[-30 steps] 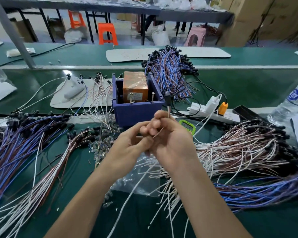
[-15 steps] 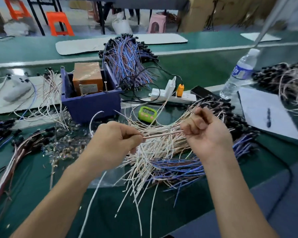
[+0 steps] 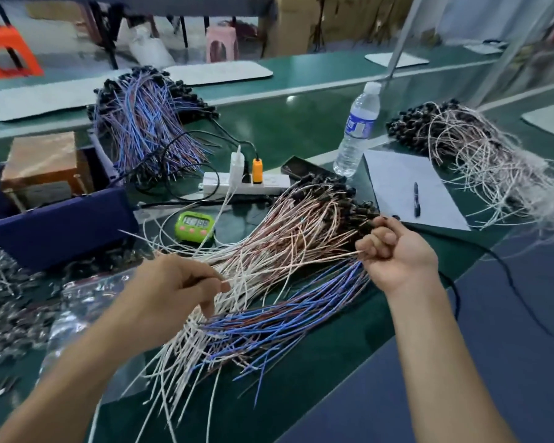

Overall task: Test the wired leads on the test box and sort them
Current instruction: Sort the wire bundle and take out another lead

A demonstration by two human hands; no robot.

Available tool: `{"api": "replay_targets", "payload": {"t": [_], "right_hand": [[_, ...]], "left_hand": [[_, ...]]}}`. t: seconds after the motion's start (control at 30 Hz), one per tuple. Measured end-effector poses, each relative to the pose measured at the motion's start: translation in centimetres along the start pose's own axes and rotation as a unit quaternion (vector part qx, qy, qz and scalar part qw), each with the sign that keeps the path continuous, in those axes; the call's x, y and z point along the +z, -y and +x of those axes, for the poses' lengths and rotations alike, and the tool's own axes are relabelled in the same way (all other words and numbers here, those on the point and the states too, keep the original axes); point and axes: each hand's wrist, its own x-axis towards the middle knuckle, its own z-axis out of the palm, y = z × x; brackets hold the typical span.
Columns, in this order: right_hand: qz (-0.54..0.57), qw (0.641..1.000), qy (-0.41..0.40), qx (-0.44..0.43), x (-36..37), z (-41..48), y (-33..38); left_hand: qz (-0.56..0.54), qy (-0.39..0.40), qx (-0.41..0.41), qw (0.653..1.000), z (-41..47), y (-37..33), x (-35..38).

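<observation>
Held lead (image 3: pixel 290 266) — long axis runs near-level across mid-frame, rising slightly from lower left to upper right. One end sits at the left hand (image 3: pixel 173 292), the other at the right hand (image 3: pixel 397 251). The span between them is drawn almost straight, just above the pile.

Left hand: thumb and forefinger closed together on the lead, pinching it at the fingertips; remaining fingers curled under.

Right hand: fingers curled into a loose fist around the other end, the lead leaving the fist at its left side. A dark bit shows at the top of that fist — cannot tell whether it is this lead's connector.

Look of the lead: thin, pale pink-and-white twisted pair, same as the pink-white pile (image 3: pixel 301 225) directly beneath it, whose black connectors point to the upper right. Blue-and-brown leads (image 3: pixel 285 318) lie below that pile, toward lower centre.

Test box (image 3: pixel 61 222), dark blue, at the left edge, with a brown block (image 3: pixel 42 158) in it. Green timer (image 3: pixel 194 222) between box and pile; power strip (image 3: pixel 247 183) behind it. Water bottle (image 3: pixel 359 129), paper sheet (image 3: pixel 397 180) and pen (image 3: pixel 416 199) at upper right.
</observation>
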Motion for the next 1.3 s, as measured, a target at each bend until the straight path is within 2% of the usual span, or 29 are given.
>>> {"api": "replay_targets", "payload": {"t": [0.13, 0.2, 0.27, 0.37, 0.43, 0.53, 0.63, 0.73, 0.8, 0.87, 0.9, 0.97, 1.0, 1.03, 1.17, 1.23, 1.3], "right_hand": [[-0.021, 0.999, -0.021, -0.035, -1.5, 1.2, 0.8], [-0.071, 0.996, -0.009, -0.046, -1.9, 1.6, 1.1], [-0.178, 0.982, 0.013, -0.057, -1.6, 1.8, 1.1], [-0.361, 0.927, 0.016, -0.100, 0.1, 2.4, 1.1], [-0.360, 0.929, 0.032, -0.078, 1.6, 3.3, 1.0], [-0.306, 0.949, 0.072, 0.000, 3.9, 4.6, 0.8], [-0.252, 0.960, 0.100, 0.076, 5.4, 5.5, 0.3], [-0.248, 0.961, 0.093, 0.080, 5.8, 6.0, 0.0], [-0.305, 0.948, 0.082, 0.044, 6.0, 5.7, -0.3], [-0.439, 0.896, 0.054, -0.028, 6.2, 5.0, -0.4], [-0.535, 0.840, 0.032, -0.079, 6.3, 4.6, -0.3], [-0.727, 0.659, -0.027, -0.191, 6.5, 4.1, 0.1], [-0.771, 0.590, -0.042, -0.235, 6.7, 3.7, 0.0], [-0.782, 0.559, -0.029, -0.274, 6.8, 3.4, -0.4], [-0.738, 0.557, 0.094, -0.370, 7.4, 2.7, -4.2], [-0.758, 0.517, 0.156, -0.365, 7.6, 3.2, -6.3], [-0.800, 0.471, 0.201, -0.312, 7.5, 3.6, -8.0]], "left_hand": [[0.053, -0.020, -0.031, 0.998, 0.3, -0.1, 0.6], [0.104, -0.077, -0.056, 0.990, 0.4, 0.2, 0.4], [0.117, -0.144, -0.074, 0.980, 0.7, 0.6, -0.2], [0.027, -0.195, -0.093, 0.976, 1.2, 1.5, -1.1], [-0.060, -0.213, -0.088, 0.971, 1.4, 2.2, -1.8], [-0.122, -0.201, -0.071, 0.969, 1.3, 3.6, -2.4], [-0.133, -0.156, -0.080, 0.976, 1.2, 4.7, -2.2], [-0.070, -0.115, -0.054, 0.989, 1.0, 4.4, -1.5], [-0.012, -0.085, -0.027, 0.996, 0.8, 3.7, -1.0], [0.043, -0.075, -0.007, 0.996, 0.6, 3.3, -0.5], [0.072, -0.074, 0.002, 0.995, 0.6, 3.3, -0.4], [0.132, -0.084, 0.026, 0.987, 0.4, 3.3, -0.3], [0.154, -0.090, 0.038, 0.983, 0.4, 3.4, -0.3], [0.166, -0.097, 0.044, 0.980, 0.4, 3.5, -0.3], [0.142, -0.126, 0.053, 0.980, 0.8, 3.5, -0.2], [0.092, -0.124, 0.057, 0.986, 1.4, 3.4, 0.2], [0.084, -0.103, 0.057, 0.989, 2.0, 3.3, 0.9]]}}
